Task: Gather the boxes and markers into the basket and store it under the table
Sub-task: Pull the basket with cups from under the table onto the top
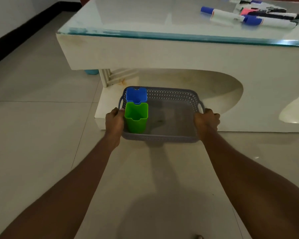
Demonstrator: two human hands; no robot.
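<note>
grey plastic lattice basket (162,137) is held low in front of the table's white base, by the arched opening under the worktop (145,16). whether it is resting on the floor (41,126) or lifted just off it cannot be told; a shadow is seen under its near edge.

a green box (136,118) and a blue box (136,95) are stood upright and open-topped in the basket's left end, touching each other, green nearer. the rest of the basket floor is bare. several markers (252,14) lie in a loose bunch at the far right of the glass worktop, not yet in the basket.

handling, as judged: basket is thin moulded plastic, so it is expected to be light and fairly stiff, with some flex in the perforated walls. load is all on the left, so a slight pull to that side is likely. the boxes are tall and loose and could be tipped by a jerk or tilt. the best hold is judged to be the loop handles at the two short ends, which is where it is taken now.

left hand (114,120) is curled round the left handle, knuckles outward, right beside the green box. right hand (206,120) is wrapped round the right handle the same way. both forearms are stretched forward and down, roughly symmetrical, wrists fairly straight.
</note>
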